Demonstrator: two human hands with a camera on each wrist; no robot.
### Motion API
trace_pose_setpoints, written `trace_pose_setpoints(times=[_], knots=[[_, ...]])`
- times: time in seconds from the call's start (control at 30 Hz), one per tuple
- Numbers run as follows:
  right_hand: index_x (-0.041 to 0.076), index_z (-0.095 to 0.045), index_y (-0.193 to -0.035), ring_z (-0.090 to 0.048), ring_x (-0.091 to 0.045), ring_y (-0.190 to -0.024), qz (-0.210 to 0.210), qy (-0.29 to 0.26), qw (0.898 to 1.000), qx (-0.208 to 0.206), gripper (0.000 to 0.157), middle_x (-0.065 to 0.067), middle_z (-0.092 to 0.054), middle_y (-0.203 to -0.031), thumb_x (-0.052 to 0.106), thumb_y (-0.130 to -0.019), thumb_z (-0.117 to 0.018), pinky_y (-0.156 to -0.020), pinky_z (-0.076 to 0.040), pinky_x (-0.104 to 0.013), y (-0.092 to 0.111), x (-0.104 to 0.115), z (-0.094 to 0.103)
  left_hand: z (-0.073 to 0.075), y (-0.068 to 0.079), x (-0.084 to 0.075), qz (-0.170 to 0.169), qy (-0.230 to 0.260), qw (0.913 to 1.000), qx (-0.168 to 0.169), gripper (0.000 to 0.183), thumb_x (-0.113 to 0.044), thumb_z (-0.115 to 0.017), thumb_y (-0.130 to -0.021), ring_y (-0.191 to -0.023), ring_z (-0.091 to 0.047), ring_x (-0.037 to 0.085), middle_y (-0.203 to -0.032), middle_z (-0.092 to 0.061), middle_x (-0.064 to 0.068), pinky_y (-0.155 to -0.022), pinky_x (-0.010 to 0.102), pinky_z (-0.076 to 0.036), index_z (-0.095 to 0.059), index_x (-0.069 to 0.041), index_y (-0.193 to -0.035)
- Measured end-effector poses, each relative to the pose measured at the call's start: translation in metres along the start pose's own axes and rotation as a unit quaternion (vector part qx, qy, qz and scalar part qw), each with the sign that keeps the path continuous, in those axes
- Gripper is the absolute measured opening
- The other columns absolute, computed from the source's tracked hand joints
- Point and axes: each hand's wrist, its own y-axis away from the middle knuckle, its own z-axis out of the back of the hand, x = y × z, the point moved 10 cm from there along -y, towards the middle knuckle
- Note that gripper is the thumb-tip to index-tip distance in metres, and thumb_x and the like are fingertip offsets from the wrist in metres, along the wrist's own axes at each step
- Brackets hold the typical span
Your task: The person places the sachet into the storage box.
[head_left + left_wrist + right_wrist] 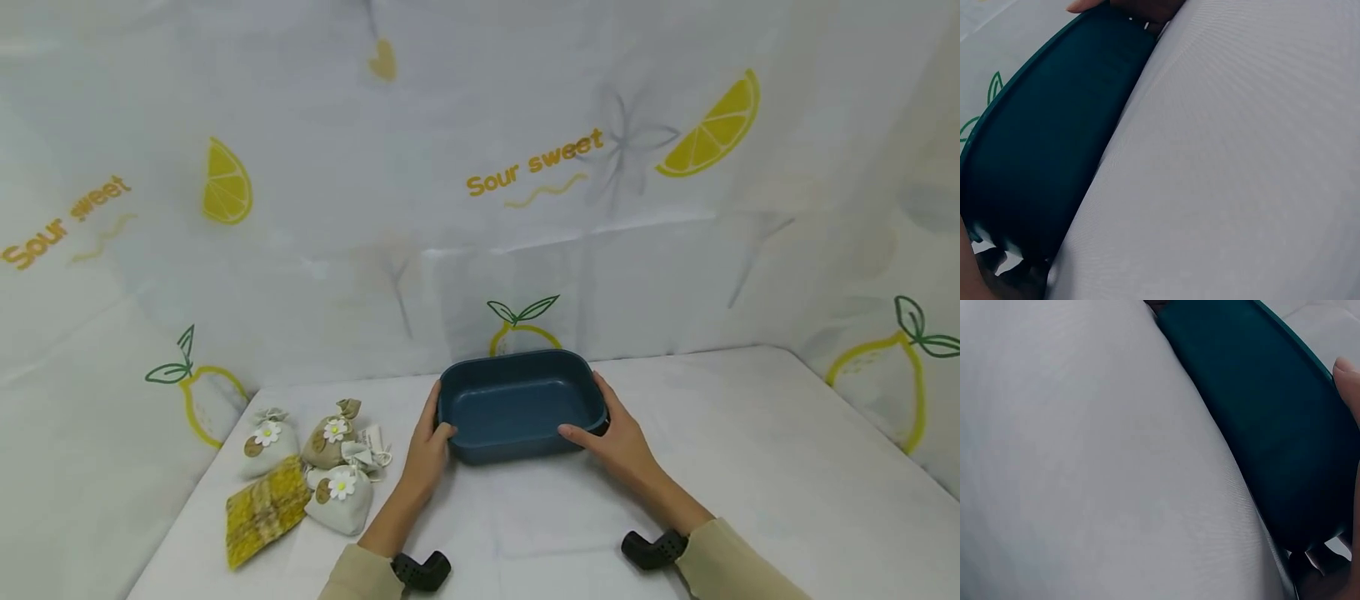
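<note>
A dark blue rectangular dish (517, 448) with rounded corners is held at its two ends near the back middle of the table. My left hand (426, 454) grips the left end, thumb at the near rim. At the right end my right hand (621, 446) grips it, its thumb along the near rim. The wrist views show the outer side of the dish (1054, 137) close over the white cloth, fingers curling under its ends. Whether its base touches the cloth, I cannot tell. Inside, the dish looks bare.
Left of the dish lie several small drawstring sachets with white flowers: a pale one (272, 450), a brown one (324, 446) and a nearer pale one (347, 504). A yellow plaid pouch (266, 510) lies beside them. Behind the table hangs a lemon-print cloth (337, 192).
</note>
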Motion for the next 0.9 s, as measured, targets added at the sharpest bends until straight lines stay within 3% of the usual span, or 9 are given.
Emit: trace_pose_setpoints(times=[0.13, 0.27, 0.47, 0.7, 0.9], knots=[[0.018, -0.01, -0.164, -0.02, -0.046, -0.154, -0.005, 0.002, 1.0, -0.001, 0.104, -0.018, -0.017, -0.169, 0.047, -0.088, -0.075, -0.118, -0.026, -0.069, 0.0, -0.001, 0.0, -0.001, 0.0, -0.002, 0.009, -0.017, 0.9997, 0.014, 0.078, -0.008, -0.048, -0.094, -0.156, -0.022, 0.034, -0.171, -0.018, 0.007, -0.124, 0.057, -0.024, -0.016, -0.021, -0.164], [0.017, -0.01, -0.165, -0.021, -0.047, -0.154, -0.002, 0.008, 1.0, 0.003, 0.104, -0.019, -0.018, -0.169, 0.048, -0.089, -0.074, -0.117, -0.026, -0.069, 0.0, 0.0, 0.0, 0.003, 0.002, -0.009, 0.015, -0.064, 0.9976, 0.021, 0.077, -0.016, -0.054, -0.099, -0.151, -0.033, 0.039, -0.17, -0.02, 0.01, -0.117, 0.058, -0.036, -0.013, -0.023, -0.164], [0.017, -0.009, -0.165, -0.019, -0.047, -0.154, -0.001, 0.006, 1.0, 0.006, 0.105, -0.019, -0.017, -0.169, 0.048, -0.088, -0.075, -0.118, -0.025, -0.069, -0.002, 0.0, -0.002, 0.019, 0.004, -0.045, -0.019, -0.1, 0.9933, 0.054, 0.078, -0.028, -0.059, -0.1, -0.155, -0.024, 0.04, -0.172, -0.009, 0.012, -0.121, 0.065, -0.024, -0.014, -0.02, -0.164], [0.018, -0.007, -0.165, -0.019, -0.048, -0.154, -0.008, 0.013, 1.0, 0.012, 0.107, -0.02, -0.016, -0.169, 0.049, -0.088, -0.075, -0.117, -0.025, -0.07, -0.004, -0.002, -0.002, 0.059, 0.01, -0.08, -0.085, -0.109, 0.9869, 0.084, 0.073, -0.028, -0.06, -0.1, -0.155, -0.021, 0.041, -0.171, -0.014, 0.012, -0.12, 0.069, -0.02, -0.022, -0.02, -0.163], [0.017, -0.007, -0.165, -0.02, -0.048, -0.153, -0.012, 0.017, 1.0, 0.014, 0.108, -0.021, -0.016, -0.169, 0.05, -0.087, -0.075, -0.117, -0.025, -0.07, -0.005, -0.003, -0.003, 0.101, 0.01, -0.081, -0.102, -0.124, 0.9848, 0.066, 0.071, -0.022, -0.061, -0.101, -0.155, -0.022, 0.042, -0.169, -0.021, 0.013, -0.12, 0.069, -0.02, -0.026, -0.021, -0.162]])
